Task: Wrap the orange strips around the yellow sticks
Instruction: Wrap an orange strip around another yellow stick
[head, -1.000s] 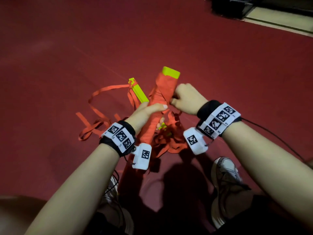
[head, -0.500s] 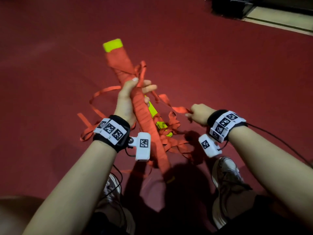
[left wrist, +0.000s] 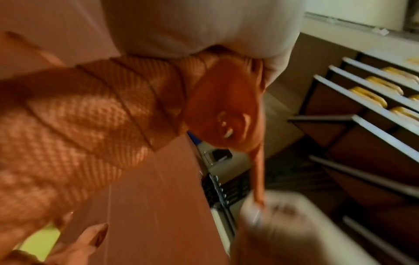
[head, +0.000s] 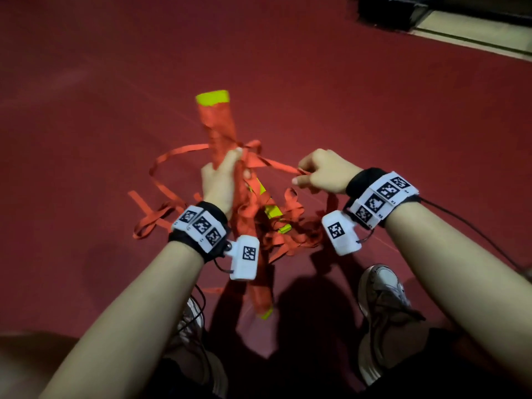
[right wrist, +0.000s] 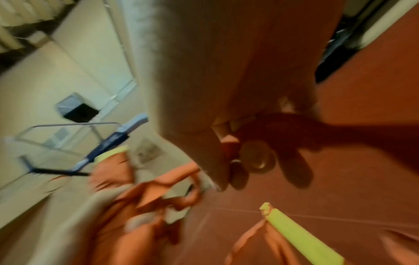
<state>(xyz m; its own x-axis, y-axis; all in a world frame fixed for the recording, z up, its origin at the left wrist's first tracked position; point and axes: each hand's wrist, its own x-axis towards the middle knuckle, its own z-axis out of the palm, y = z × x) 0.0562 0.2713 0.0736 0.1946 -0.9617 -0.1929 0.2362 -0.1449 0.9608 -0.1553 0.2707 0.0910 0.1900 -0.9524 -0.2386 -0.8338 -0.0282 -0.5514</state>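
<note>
My left hand [head: 221, 174] grips a yellow stick [head: 214, 97] mostly wound in orange strip [head: 218, 131]; its bare yellow top shows above the wrapping and a yellow tip [head: 266, 313] shows below. In the left wrist view the wrapped stick [left wrist: 79, 116] fills the frame under my fingers. My right hand [head: 322, 174] pinches a loose orange strip [head: 276, 164] pulled taut from the stick to the right. A second, bare yellow stick [head: 270, 207] lies on the floor in a tangle of strips, also seen as a yellow stick [right wrist: 303, 238].
Loose orange strips [head: 161, 203] sprawl over the red floor [head: 374, 96] left of and under my hands. My shoes [head: 380, 295] stand close below. A dark object [head: 385, 10] sits at the far right edge of the floor. Desks [left wrist: 362, 107] show in the left wrist view.
The left hand has swung the wrapped stick left and then more upright. The right hand left the stick, dropped to the right, and now pulls a strip taut, higher than half a second ago.
</note>
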